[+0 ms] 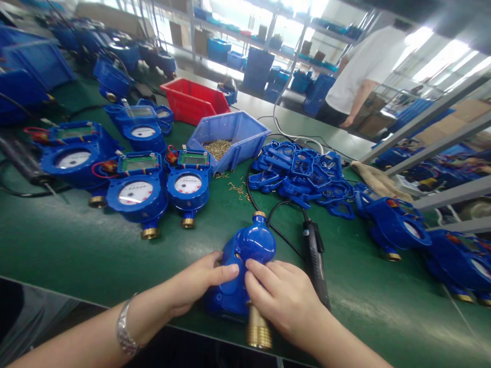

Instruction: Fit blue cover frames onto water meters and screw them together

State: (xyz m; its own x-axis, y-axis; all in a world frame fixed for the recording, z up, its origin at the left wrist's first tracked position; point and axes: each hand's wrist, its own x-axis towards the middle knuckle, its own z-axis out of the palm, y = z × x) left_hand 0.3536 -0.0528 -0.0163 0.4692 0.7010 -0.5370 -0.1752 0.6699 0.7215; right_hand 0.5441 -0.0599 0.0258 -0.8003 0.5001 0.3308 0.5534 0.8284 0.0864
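Note:
A blue water meter (258, 244) with brass threaded ends lies at the front edge of the green table (192, 271). My left hand (199, 278) grips its left side, thumb on top of the blue body. Fingers of my right hand (284, 294) are bent together against the meter's middle, above the lower brass end; whether they pinch something small is hidden. Just right of my right hand lies a black electric screwdriver (315, 255) with its cable.
Several open meters (140, 193) stand at the left, others (399, 222) at the right. Behind are a blue bin (245, 138) of brass screws, a red bin (195, 99), loose screws (240, 190) and piled blue covers (303, 171). A person (360, 76) stands beyond the table.

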